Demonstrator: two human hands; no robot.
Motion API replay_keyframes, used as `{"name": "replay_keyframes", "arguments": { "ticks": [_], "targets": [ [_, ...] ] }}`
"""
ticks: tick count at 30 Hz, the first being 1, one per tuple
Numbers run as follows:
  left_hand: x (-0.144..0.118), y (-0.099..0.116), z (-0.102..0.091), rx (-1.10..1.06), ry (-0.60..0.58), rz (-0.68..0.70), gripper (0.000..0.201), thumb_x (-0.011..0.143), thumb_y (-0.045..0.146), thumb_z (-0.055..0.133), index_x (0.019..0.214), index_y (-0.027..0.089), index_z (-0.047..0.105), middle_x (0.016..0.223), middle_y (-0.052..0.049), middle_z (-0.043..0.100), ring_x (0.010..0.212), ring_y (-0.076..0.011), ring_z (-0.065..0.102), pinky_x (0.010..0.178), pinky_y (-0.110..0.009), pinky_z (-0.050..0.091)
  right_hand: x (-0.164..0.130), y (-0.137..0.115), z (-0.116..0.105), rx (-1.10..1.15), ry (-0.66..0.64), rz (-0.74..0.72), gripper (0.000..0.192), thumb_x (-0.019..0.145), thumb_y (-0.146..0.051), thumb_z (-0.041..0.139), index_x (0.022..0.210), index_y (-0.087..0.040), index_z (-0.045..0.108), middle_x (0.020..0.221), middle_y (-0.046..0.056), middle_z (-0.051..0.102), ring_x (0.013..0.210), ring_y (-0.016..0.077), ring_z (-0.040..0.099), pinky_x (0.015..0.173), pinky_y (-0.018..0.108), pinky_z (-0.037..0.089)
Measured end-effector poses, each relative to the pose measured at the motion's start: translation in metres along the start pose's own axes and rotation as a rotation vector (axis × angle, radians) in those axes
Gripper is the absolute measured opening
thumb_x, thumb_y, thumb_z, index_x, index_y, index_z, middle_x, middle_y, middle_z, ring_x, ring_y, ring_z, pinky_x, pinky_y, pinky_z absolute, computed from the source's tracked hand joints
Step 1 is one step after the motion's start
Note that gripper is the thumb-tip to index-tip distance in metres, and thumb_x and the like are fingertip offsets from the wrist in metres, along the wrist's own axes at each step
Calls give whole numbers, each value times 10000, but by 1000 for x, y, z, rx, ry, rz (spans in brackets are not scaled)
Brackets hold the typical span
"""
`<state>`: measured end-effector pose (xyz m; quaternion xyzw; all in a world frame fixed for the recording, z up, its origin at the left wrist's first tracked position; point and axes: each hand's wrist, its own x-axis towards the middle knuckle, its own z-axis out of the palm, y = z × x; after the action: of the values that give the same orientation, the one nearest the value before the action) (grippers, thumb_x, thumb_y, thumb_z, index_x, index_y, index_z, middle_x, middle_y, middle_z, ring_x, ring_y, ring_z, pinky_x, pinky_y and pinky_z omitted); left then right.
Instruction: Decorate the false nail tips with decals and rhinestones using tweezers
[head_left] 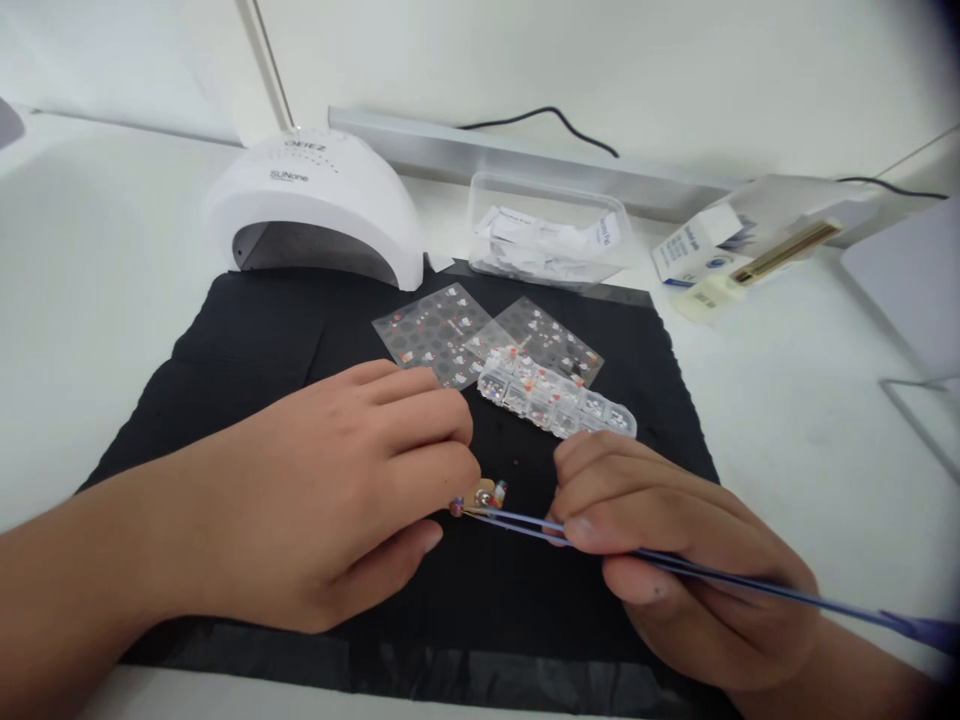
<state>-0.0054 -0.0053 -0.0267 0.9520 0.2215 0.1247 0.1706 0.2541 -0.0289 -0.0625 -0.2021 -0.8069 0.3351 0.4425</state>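
Note:
My left hand [352, 490] rests on a black mat [247, 340], its fingertips pinching a small beige nail tip [486, 493] decorated with tiny gems. My right hand [667, 550] grips blue tweezers [525, 523], whose tips touch the nail tip near a small bead. Just beyond the hands lies a clear compartment box of gems [559, 398]. Two clear sticker sheets [442, 335] with small decorations lie behind the box.
A white nail lamp [315, 205] stands at the mat's back left. A clear plastic tub [547, 235] with paper packets sits behind the mat. Small cartons [701, 250] lie at the right, and a black cable [555, 118] runs along the wall.

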Motion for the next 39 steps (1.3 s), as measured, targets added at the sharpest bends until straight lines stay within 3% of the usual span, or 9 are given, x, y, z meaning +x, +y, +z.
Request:
{"name": "replay_keyframes", "arguments": {
  "ticks": [18,25,32,39],
  "targets": [
    [1,0,-2,-50,-29,67,237,849,47,495,921,199,662,969,-26,587,819,-170,497,746,-353,418,0,0,-1,-10,-26,32,151,963,-224,571,1007,-163,702,752,74,705,671,193,662,683,401,575],
    [0,-4,-2,-60,62,7,257,871,65,477,986,209,657,959,-39,572,797,-179,519,752,-361,415,-1,1,1,11,-12,17,132,953,-203,597,974,-117,694,767,88,704,702,185,670,714,394,572],
    [2,-5,-3,-55,2,62,236,828,44,490,925,204,634,961,-38,576,802,-185,502,758,-359,417,-3,3,0,-1,-21,15,139,949,-218,599,989,-135,702,769,80,708,689,190,663,709,404,575],
    [1,-4,-3,-47,-14,58,287,842,44,485,1010,216,643,970,-42,583,807,-185,511,770,-375,429,-2,1,0,15,-21,31,152,942,-219,600,1035,-163,707,777,82,711,686,200,658,685,415,576]
  ]
}}
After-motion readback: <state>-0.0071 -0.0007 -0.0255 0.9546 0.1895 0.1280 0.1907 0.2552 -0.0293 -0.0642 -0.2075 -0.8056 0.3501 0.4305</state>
